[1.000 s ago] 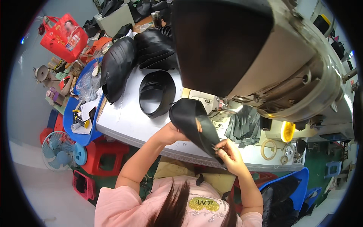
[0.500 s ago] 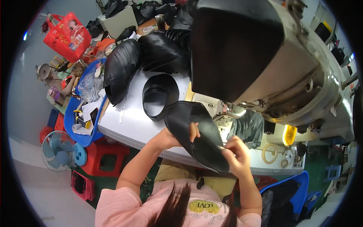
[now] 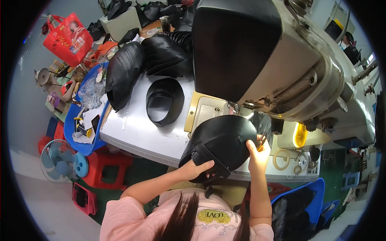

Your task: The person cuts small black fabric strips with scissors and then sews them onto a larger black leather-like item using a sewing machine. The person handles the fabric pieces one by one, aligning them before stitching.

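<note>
A curved black leather piece (image 3: 225, 136) with strap-like bands is held in front of the sewing machine (image 3: 257, 52), its smooth face up. At its near left edge, my left hand (image 3: 197, 169) grips it, thumb on top and most fingers hidden beneath. My right hand (image 3: 258, 152) closes on the right edge with the thumb on the leather. A thin dark object (image 3: 262, 139) shows at the right fingers, too small to name. Left of the machine bed, a ring-shaped black leather piece (image 3: 177, 100) stands on the white table (image 3: 136, 134).
Stacked black leather pieces (image 3: 125, 74) lie at the table's back left. A blue tub (image 3: 72, 136) holds thread and papers. Below are a red stool (image 3: 94, 170) and a fan (image 3: 58, 160). A blue bin (image 3: 317, 201) with black material stands lower right.
The leather piece has turned over, from its hollow side showing to its smooth banded face. My left hand has shifted nearer to me; my right hand has moved slightly up and right.
</note>
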Tool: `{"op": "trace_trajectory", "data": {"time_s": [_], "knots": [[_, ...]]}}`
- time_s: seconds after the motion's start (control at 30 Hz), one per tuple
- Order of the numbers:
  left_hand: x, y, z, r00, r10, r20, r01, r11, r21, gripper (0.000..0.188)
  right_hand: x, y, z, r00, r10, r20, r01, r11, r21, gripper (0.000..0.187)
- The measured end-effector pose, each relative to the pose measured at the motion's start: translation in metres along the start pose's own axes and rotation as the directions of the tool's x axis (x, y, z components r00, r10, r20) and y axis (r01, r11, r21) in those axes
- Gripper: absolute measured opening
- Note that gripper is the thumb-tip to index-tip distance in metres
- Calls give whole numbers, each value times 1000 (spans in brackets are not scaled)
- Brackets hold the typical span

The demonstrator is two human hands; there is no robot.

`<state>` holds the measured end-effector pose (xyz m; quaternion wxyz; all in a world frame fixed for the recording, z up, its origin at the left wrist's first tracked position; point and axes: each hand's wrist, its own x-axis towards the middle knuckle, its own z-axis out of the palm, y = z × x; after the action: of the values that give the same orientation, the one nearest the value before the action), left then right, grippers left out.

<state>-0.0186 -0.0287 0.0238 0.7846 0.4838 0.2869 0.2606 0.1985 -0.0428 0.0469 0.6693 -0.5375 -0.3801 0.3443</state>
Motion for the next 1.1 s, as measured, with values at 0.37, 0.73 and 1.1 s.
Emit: {"op": "trace_trajectory", "data": {"time_s": [0.37, 0.73, 1.1], "knots": [[-9, -16, 23, 920, 180, -348, -257, 948, -188, 29, -65, -1, 23, 957, 106, 269, -80, 991, -108, 6], [-8, -14, 36, 881, 200, -430, -299, 938, -177, 18, -68, -3, 32, 938, 292, 185, -305, 951, 48, 13], [-11, -8, 41, 858, 132, -496, -302, 911, -280, 19, -44, 8, 24, 893, 297, 338, -341, 937, 78, 64]]}}
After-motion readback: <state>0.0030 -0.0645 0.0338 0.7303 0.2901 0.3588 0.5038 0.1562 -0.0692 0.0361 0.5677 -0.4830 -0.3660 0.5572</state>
